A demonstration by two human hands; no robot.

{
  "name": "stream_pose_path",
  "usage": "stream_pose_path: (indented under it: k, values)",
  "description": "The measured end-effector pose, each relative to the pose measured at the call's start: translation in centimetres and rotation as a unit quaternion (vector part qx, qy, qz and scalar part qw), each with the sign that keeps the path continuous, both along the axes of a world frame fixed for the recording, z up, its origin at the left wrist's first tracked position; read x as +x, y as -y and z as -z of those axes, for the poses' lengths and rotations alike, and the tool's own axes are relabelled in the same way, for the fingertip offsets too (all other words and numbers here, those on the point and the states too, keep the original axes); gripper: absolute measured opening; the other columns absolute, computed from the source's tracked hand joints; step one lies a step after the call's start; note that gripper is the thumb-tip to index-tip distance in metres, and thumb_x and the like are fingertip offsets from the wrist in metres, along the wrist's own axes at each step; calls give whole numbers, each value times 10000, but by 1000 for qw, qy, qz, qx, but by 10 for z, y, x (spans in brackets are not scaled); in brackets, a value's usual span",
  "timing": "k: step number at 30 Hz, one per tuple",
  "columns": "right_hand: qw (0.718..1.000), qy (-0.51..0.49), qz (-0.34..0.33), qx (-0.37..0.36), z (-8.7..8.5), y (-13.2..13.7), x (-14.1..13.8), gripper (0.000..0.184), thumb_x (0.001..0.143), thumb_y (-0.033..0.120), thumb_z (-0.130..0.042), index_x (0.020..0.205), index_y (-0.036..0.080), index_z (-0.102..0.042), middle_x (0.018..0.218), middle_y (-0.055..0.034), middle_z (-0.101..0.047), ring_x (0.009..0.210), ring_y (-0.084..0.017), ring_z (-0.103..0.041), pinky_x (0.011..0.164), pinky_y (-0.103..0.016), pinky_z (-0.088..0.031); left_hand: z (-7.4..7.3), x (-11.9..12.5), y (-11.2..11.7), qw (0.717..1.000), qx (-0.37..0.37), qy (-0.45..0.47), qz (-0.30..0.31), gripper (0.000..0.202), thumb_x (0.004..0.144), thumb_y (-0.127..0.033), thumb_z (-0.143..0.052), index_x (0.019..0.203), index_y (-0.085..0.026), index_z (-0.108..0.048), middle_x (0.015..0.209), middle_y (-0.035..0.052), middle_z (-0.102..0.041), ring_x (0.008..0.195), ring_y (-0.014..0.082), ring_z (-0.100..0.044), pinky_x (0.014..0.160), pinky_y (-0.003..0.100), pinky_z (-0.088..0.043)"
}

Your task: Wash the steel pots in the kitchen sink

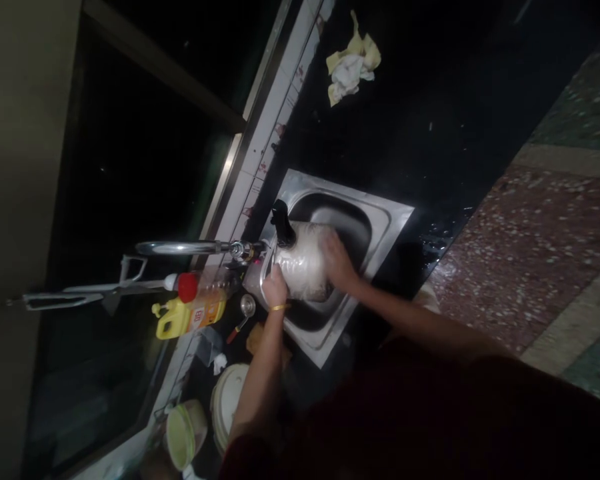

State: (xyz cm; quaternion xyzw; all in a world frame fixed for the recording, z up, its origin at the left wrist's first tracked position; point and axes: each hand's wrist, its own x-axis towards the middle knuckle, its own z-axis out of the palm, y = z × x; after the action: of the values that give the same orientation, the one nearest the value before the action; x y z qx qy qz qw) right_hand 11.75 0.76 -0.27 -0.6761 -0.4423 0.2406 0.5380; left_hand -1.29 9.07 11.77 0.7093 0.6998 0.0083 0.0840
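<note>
Over the steel sink (399, 212) lies a whitish, shiny, jug-like vessel (303, 261), tipped on its side, with a black piece (281, 223) sticking out at the tap end. Its exact kind is hard to make out in the dim light. My left hand (275, 288), with a yellow bangle at the wrist, is closed around the vessel's thin pale handle (266, 261). Against the vessel's right end rests my right hand (336, 259), fingers laid flat and slightly blurred. The chrome tap (190, 248) stands beside the sink, its long spout pointing away from the vessel.
A yellow jug-shaped bottle (193, 315) and a clear bottle with a red cap (187, 287) stand near the tap. A small strainer (246, 307), a white lid (225, 403) and a green-rimmed tub (180, 433) are close by. Crumpled cloths (353, 63) lie on the black counter (430, 100).
</note>
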Motion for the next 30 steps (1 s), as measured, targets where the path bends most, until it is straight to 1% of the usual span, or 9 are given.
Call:
stream_pose_path:
  k: [2,4,9,11,15,17,21,24,30]
  values:
    - [996,67,-48,24,-15,36,-38,473,931,252,-419,1396,224,-499,1491,-86,-440,1444,-278,-268,1184,-528,-230,2,-3,-2,1000,3,3,16,599,941,-475,-271,929,-95,-733,831,176,-719,835,245,-670,715,291,-468]
    - [994,88,-64,14,-24,35,-41,491,922,247,-450,1412,238,-481,1513,-79,-415,1446,-290,-261,1186,-551,-200,5,-5,-3,1000,3,3,23,609,945,-474,-258,909,-93,-732,825,174,-718,821,238,-667,707,288,-466]
    - [988,20,-102,-111,-11,-75,61,423,856,110,-426,1222,65,-632,1348,-195,-571,1331,-297,-451,1164,-498,-283,7,-5,-3,1000,4,-21,13,610,950,-469,-255,832,-99,-725,765,173,-705,747,223,-653,633,280,-443]
    - [988,9,-108,-109,-5,-87,74,427,835,83,-401,1180,83,-652,1281,-178,-622,1253,-271,-530,1137,-481,-343,5,-4,-2,1000,2,-17,10,602,951,-471,-265,836,-99,-723,767,175,-706,744,222,-652,625,279,-438]
    - [999,35,-1,13,-10,-13,8,409,869,151,-392,1209,152,-620,1332,-124,-575,1385,-262,-373,1191,-538,-230,2,-1,-1,1000,-2,-6,11,599,949,-476,-278,820,-92,-719,772,183,-708,743,221,-647,636,278,-438]
    - [999,22,41,26,-12,19,-22,343,882,229,-441,1169,182,-623,1400,-120,-499,1427,-273,-291,1174,-532,-267,2,-1,-1,1000,-4,-3,11,609,950,-478,-273,812,-84,-717,756,181,-704,732,219,-643,633,277,-437]
    - [983,-130,114,-64,-1,-9,13,321,915,293,-394,1135,171,-593,1268,-150,-570,1302,-303,-447,1087,-550,-371,5,-2,-1,1000,-4,-1,6,636,949,-494,-259,804,-79,-718,736,182,-697,713,218,-641,632,281,-438]
    - [960,-228,96,-134,5,-40,47,338,942,308,-324,1131,171,-569,1120,-137,-635,1141,-290,-572,1006,-513,-458,6,-3,-1,1000,2,-3,3,646,948,-508,-252,828,-85,-725,770,188,-705,745,230,-651,648,289,-445]
    - [996,-26,81,21,-14,21,-30,253,901,235,-399,1064,148,-571,1499,-161,-367,1471,-271,-191,1203,-477,-241,4,-2,-1,1000,-14,8,3,635,943,-497,-266,818,-74,-724,741,184,-696,742,237,-649,636,294,-443]
